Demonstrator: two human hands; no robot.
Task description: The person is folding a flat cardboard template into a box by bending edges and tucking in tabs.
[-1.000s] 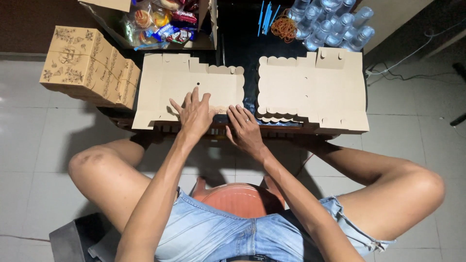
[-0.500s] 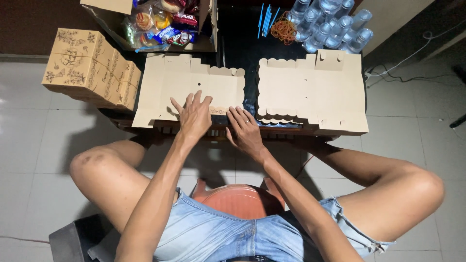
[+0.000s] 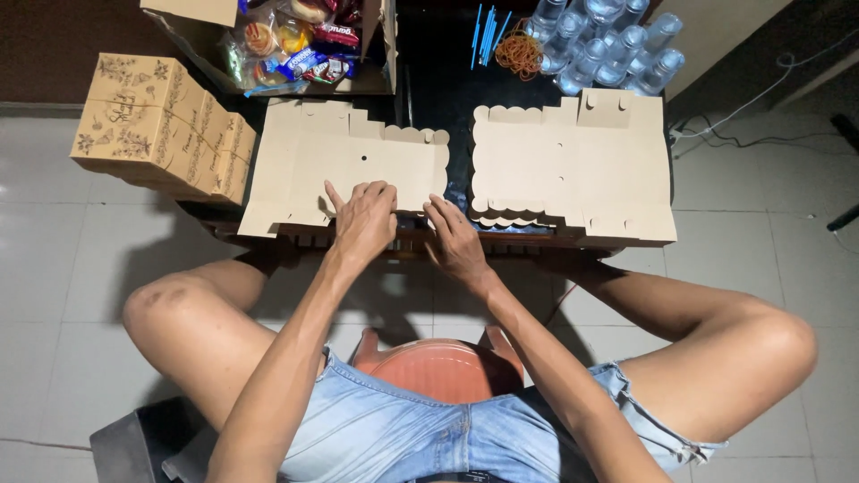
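Observation:
Two stacks of flat, die-cut brown cardboard box blanks lie on a low dark table. My left hand (image 3: pixel 362 217) rests flat, fingers spread, on the near edge of the left blank (image 3: pixel 304 165). My right hand (image 3: pixel 455 237) sits at the table's front edge between the two stacks, fingertips touching the left blank's near right corner. Untouched, the right stack of blanks (image 3: pixel 582 161) has scalloped edges. Neither hand clearly grips anything.
Folded, printed brown boxes (image 3: pixel 161 125) are stacked at the table's left end. An open carton of wrapped snacks (image 3: pixel 295 45) stands behind. Blue straws (image 3: pixel 488 31), orange rubber bands (image 3: pixel 519 52) and clear water bottles (image 3: pixel 608 45) lie at the back right. A cable (image 3: pixel 761 134) runs over the tiled floor.
Both hands stay at the near edge of the left blank. The left hand's fingers have drawn slightly together; the right hand has barely shifted.

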